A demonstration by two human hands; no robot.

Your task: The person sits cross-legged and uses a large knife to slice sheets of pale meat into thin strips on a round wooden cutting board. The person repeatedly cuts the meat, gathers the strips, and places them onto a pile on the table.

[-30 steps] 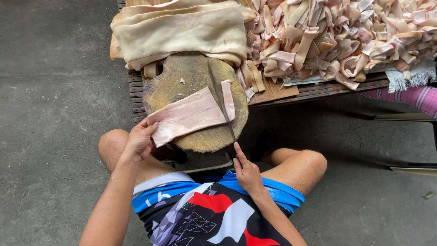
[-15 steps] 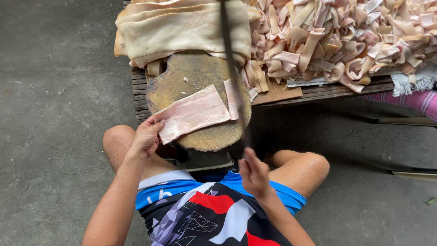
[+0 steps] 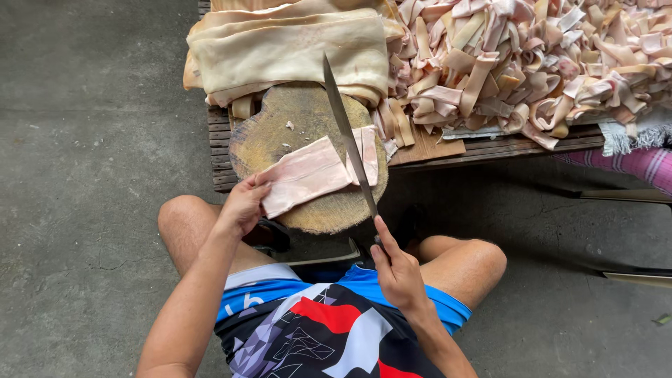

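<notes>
A pale pink slab of pork skin (image 3: 308, 175) lies across a round wooden chopping block (image 3: 276, 136). My left hand (image 3: 243, 205) presses down on the slab's near left end. My right hand (image 3: 395, 269) grips the handle of a long knife (image 3: 346, 136). Its blade lies across the slab's right end, where a narrow cut strip (image 3: 367, 154) sits just beyond the edge.
Behind the block, a low slatted wooden pallet (image 3: 504, 145) carries a stack of folded whole skins (image 3: 294, 49) and a large heap of cut strips (image 3: 532, 56). Grey concrete floor (image 3: 84, 175) lies to the left. A pink-striped cloth (image 3: 644, 164) shows at the right edge.
My right hand came up off my knee with the knife; the blade swung upright over the block, then came down across the right end of the slab. My left hand stayed put.
</notes>
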